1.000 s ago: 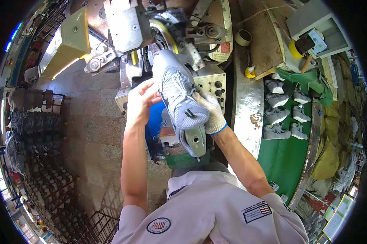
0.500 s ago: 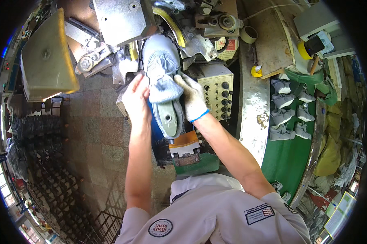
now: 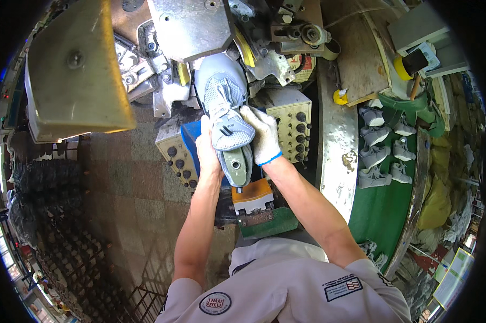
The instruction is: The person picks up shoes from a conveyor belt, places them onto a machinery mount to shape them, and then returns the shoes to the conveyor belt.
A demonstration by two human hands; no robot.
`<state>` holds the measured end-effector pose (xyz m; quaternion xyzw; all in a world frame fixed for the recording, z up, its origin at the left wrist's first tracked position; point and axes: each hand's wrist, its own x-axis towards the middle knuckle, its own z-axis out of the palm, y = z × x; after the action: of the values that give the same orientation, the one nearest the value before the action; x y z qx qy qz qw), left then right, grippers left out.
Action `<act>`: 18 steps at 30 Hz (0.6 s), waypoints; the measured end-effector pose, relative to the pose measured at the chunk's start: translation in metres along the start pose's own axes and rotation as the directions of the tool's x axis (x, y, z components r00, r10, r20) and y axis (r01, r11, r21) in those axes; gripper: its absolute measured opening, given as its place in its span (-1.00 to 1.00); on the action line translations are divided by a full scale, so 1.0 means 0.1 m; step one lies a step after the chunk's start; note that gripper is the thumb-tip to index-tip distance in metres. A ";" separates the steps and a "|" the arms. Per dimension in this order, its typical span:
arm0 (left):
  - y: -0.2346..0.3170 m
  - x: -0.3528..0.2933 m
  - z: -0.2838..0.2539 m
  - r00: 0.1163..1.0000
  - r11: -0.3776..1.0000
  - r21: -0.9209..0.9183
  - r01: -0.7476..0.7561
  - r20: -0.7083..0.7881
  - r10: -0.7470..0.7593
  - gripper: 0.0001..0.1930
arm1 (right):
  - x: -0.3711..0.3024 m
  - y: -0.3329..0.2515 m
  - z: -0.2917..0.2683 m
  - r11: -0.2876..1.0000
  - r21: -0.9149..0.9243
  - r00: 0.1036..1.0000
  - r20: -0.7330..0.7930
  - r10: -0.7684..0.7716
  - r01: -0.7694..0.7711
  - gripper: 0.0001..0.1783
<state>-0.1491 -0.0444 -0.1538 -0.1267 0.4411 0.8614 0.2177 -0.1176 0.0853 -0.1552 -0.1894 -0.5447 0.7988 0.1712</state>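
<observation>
A light grey mesh shoe upper [image 3: 224, 102] with laces sits on a green shoe last [image 3: 235, 161], its toe among the metal plates of a machine [image 3: 192, 27]. My bare left hand [image 3: 207, 151] lies along the left side of the shoe near the heel, its fingers mostly hidden behind the upper. On the other side, my right hand [image 3: 262, 134], in a white knit glove with a blue cuff, holds the shoe by its collar and flank. Just below the heel stands an orange-topped pad [image 3: 252, 192] on a metal block.
Control boxes with black knobs [image 3: 290, 126] flank the shoe. A large yellowed machine cover [image 3: 76, 70] hangs at the left. Several grey shoes [image 3: 374, 153] stand on a green conveyor [image 3: 369, 215] to the right. Dark racks [image 3: 65, 231] fill the lower left.
My left hand has come in from beside the shoe to lie against its left side. My right hand keeps its hold. The shoe and machine appear slightly farther right in view.
</observation>
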 end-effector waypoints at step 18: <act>-0.05 0.01 -0.24 0.971 0.888 0.397 -0.232 0.042 0.235 -0.40 | -0.03 -0.06 0.02 0.988 -0.127 0.996 0.048 -0.078 0.083 -0.56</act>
<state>-0.1466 -0.0612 -0.1716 -0.0290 0.6202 0.7727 0.1320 -0.1158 0.0845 -0.1487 -0.1607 -0.6061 0.7582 0.1789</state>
